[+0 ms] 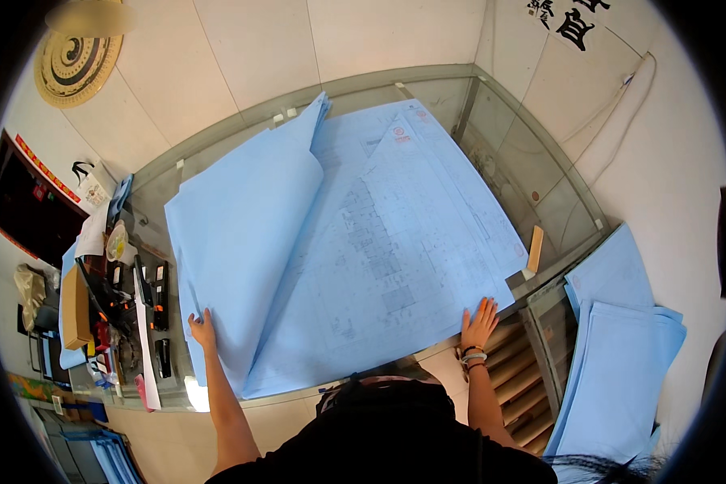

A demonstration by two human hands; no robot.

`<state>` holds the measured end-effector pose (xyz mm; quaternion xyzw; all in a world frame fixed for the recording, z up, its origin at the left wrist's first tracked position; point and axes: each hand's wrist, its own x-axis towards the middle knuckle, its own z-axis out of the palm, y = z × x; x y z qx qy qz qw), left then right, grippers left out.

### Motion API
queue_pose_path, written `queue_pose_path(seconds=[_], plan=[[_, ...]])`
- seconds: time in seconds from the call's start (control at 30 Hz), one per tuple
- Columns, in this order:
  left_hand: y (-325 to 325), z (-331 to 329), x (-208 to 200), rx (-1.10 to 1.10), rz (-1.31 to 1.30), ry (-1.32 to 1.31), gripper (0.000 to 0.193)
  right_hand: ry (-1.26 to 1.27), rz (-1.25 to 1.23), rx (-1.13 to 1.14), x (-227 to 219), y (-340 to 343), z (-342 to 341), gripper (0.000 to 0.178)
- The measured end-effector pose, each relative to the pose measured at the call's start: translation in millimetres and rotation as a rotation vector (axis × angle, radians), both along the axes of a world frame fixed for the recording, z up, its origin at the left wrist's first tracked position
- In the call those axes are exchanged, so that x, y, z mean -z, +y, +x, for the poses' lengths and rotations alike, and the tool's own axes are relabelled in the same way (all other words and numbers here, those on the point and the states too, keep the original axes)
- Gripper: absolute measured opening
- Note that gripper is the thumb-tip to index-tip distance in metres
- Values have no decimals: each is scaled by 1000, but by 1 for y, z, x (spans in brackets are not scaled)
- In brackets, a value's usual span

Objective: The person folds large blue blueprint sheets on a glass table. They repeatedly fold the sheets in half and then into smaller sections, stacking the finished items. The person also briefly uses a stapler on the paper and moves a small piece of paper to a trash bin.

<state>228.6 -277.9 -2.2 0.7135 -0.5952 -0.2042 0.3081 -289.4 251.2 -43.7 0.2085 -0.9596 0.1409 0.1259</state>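
Large blue drawing sheets (379, 258), printed with fine plan lines and a red stamp, lie stacked on a glass-topped table. The left part of the upper sheet (242, 202) is turned over, its plain back facing up and its fold running diagonally to the near edge. My left hand (202, 329) grips this turned-over sheet by its left edge, near the front. At the near right corner of the stack, my right hand (480, 324) lies flat with fingers stretched out, pressing on the paper. Bracelets circle my right wrist.
Left of the sheets, the table holds a cardboard box (77, 306), black staplers (160, 294) and a clear plastic cup (119, 242). A small wooden block (534, 250) stands by the right edge. More folded blue sheets (621, 371) lie at the right.
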Motion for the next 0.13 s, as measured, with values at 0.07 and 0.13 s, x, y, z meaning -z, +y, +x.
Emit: queue_pose_path(seconds=[0.07, 0.13], plan=[[-12, -13, -1, 4, 64, 56, 83, 12, -4, 30, -1, 9, 1, 66], [-37, 38, 14, -84, 113, 65, 83, -11, -41, -11, -1, -8, 3, 66]])
